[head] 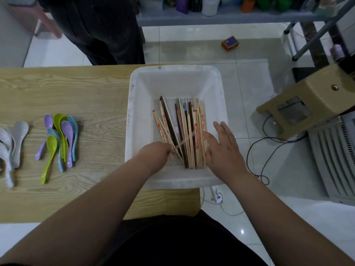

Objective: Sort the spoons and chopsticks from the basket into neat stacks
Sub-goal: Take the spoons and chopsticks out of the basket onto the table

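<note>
Spoons (66, 135): were laid on counter (86, 93), done.
Chopsticks (189, 131): were left in basket (132, 121).
Left hand (155, 153): one chopstick (185, 140) was pinched.
Right hand (224, 150): fingers (223, 128) were held straight.

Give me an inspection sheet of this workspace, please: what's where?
Surface: wooden table, white basket overhanging its right end.
Job's things: the white basket holds loose chopsticks; coloured spoons and white spoons lie grouped on the table.
Clutter: orange box on the floor.
Grips: left hand pinches a chopstick; right hand open, flat against the chopsticks.
Cables: black cable loops on the floor; white power strip there too.
Surroundings: standing person across the table, tan stool at right, shelf behind.
</note>
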`<state>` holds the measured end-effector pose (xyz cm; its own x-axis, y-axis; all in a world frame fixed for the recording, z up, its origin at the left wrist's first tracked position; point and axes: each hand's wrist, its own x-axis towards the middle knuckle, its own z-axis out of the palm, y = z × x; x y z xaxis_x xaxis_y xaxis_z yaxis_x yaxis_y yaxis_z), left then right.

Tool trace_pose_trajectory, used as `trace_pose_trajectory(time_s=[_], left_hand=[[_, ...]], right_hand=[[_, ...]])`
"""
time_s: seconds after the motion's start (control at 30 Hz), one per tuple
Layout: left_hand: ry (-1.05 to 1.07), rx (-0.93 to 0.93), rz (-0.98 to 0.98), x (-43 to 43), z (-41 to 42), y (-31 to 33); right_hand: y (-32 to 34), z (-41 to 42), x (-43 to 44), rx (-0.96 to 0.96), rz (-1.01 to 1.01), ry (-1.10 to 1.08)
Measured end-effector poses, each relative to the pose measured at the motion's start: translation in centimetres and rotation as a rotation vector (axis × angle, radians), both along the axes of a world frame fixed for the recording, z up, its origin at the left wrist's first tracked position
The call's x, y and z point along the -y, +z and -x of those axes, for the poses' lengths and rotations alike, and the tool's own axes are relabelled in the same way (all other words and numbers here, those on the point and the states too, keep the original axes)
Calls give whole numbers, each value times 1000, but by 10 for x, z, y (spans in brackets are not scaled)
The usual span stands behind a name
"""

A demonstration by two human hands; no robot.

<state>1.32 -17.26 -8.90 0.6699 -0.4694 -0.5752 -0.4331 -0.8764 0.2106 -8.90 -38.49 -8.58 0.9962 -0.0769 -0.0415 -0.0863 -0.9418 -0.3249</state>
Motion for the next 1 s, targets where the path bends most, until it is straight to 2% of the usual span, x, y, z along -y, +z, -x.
trace_pose_trajectory(time_s=[0.2, 0.33, 0.43, 0.6, 0.77, 1.0], left_hand=[[454, -49, 88, 3, -17, -4], [649, -88, 13, 23, -32, -14], [655, -46, 0, 41, -43, -21], [512, -4, -17, 63, -49, -24], [572, -94, 35, 55, -55, -31], [619, -119, 84, 45, -50, -29]], right_hand=[[-1, 0, -2, -22, 82, 25], [-2, -2, -4, -34, 132, 31], [-2, -2, -6, -55, 147, 34], [-1, -2, -8, -61, 137, 35], [-4, -2, -8, -56, 155, 39], [-3, -3, -8, -73, 163, 41]])
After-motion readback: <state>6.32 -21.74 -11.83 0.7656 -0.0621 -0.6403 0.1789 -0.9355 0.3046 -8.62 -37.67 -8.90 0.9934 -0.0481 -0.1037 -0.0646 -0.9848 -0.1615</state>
